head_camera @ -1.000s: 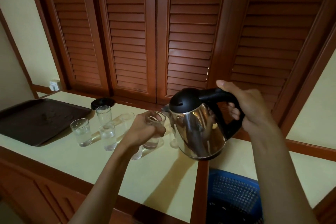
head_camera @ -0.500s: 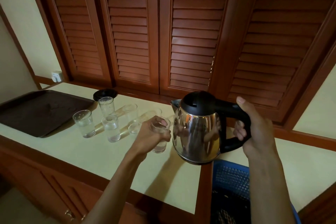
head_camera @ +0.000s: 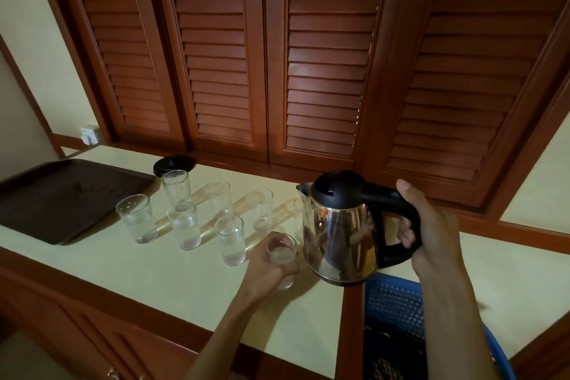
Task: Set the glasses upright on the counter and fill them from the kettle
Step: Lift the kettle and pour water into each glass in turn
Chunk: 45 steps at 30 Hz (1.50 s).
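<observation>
Step in hand: filling, one glass at a time; the glasses stand upright, so the setting-up part looks done.
Left hand [head_camera: 271,259]: fingers curled round the near glass [head_camera: 282,253], which stands at the front of the tabletop [head_camera: 172,281], just left of the kettle.
Right hand [head_camera: 431,225]: gripping the black handle of the steel kettle [head_camera: 339,225], thumb along the top; the kettle is held about level, its base low over the tabletop's right edge, spout pointing left and away.
Next move, as I judge it: if this glass still needs water, bring the spout over its rim and tip slowly while the left hand steadies it; how full it is cannot be told.
Blue basket [head_camera: 398,305]: below the kettle, in the gap right of the tabletop; a drip would land there.
Other glasses [head_camera: 229,239]: two rows to the left, the nearer ones showing water, close together, so the spout needs care.
Tray [head_camera: 61,194]: dark, far left.
Black lid-like disc [head_camera: 174,163]: at the back.
Shutters [head_camera: 324,55]: louvred wood behind.
</observation>
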Each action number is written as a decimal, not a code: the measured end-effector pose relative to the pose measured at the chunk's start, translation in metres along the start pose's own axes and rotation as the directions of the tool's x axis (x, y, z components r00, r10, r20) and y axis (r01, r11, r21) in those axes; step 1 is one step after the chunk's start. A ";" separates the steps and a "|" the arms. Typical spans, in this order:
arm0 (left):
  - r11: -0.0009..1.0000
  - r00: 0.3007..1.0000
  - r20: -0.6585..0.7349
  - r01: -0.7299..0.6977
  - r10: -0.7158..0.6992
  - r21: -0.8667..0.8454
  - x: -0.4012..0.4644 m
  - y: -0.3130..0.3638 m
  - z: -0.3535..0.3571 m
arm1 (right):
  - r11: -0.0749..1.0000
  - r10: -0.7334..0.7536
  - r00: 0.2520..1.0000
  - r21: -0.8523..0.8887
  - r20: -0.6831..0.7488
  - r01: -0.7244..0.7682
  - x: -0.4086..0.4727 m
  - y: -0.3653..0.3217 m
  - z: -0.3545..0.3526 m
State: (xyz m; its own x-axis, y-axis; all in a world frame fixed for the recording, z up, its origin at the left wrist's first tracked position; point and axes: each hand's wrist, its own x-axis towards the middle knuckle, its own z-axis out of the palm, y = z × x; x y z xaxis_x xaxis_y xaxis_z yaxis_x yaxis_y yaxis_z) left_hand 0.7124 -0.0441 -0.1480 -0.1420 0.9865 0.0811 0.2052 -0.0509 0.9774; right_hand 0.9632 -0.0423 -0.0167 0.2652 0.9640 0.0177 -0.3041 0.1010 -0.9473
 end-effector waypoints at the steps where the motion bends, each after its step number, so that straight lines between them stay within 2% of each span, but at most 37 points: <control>1: 1.000 1.000 0.027 -0.008 0.008 -0.008 0.001 -0.001 -0.001 | 1.000 0.004 1.000 -0.001 -0.005 -0.004 0.002 0.000 0.000; 4: 0.999 0.986 0.162 -0.023 0.028 -0.035 0.003 -0.003 -0.009 | 1.000 0.007 1.000 0.002 -0.017 -0.007 0.008 0.001 -0.003; 7: 0.992 0.964 0.267 0.046 -0.013 -0.118 0.009 0.005 -0.019 | 1.000 0.000 1.000 0.000 -0.018 0.000 0.016 0.001 -0.005; 12: 0.978 0.989 0.147 0.030 0.000 -0.205 0.038 0.052 -0.024 | 1.000 -0.022 1.000 -0.010 -0.004 0.022 0.029 0.001 -0.007; 14: 0.992 0.991 0.135 0.004 0.013 -0.123 0.055 0.070 -0.021 | 1.000 -0.024 1.000 -0.014 -0.010 0.023 0.034 0.000 -0.008; 17: 0.990 0.977 0.212 -0.045 0.016 0.134 0.092 0.076 -0.014 | 0.999 -0.030 0.999 -0.029 -0.012 0.030 0.041 -0.003 -0.008; 21: 0.892 0.922 0.376 -0.093 -0.090 0.442 0.128 0.058 -0.005 | 0.999 -0.033 0.999 -0.038 -0.004 0.033 0.047 -0.004 -0.008; 24: 0.840 0.920 0.380 -0.127 -0.099 0.527 0.142 0.041 0.002 | 0.999 -0.022 1.000 -0.034 0.013 0.022 0.050 -0.003 -0.009; 29: 0.823 0.953 0.303 -0.176 0.005 0.539 0.142 0.040 0.009 | 0.999 -0.005 1.000 -0.037 0.012 0.006 0.054 -0.004 -0.015; 34: 0.916 0.993 0.030 -0.117 0.114 0.384 0.125 0.064 0.004 | 0.999 0.029 1.000 0.034 0.001 -0.029 0.059 -0.006 -0.014; 37: 0.989 0.988 -0.118 -0.084 0.099 0.125 0.113 0.085 -0.003 | 0.997 0.024 0.998 0.069 0.063 -0.028 0.060 -0.010 -0.010; 40: 0.984 0.985 -0.169 -0.068 0.040 -0.165 0.100 0.103 -0.010 | 0.996 -0.010 0.996 0.086 0.093 0.002 0.062 -0.013 -0.007; 45: 0.959 0.981 -0.185 -0.103 0.055 -0.265 0.075 0.114 -0.029 | 0.997 -0.006 0.985 0.080 0.171 -0.008 0.061 -0.027 0.009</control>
State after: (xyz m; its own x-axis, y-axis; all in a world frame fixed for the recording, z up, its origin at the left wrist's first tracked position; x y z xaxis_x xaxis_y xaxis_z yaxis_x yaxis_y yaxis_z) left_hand 0.6974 0.0193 -0.0251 -0.3076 0.9364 0.1691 -0.0452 -0.1919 0.9804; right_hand 0.9796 0.0164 0.0127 0.1071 0.9912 0.0779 -0.3784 0.1131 -0.9187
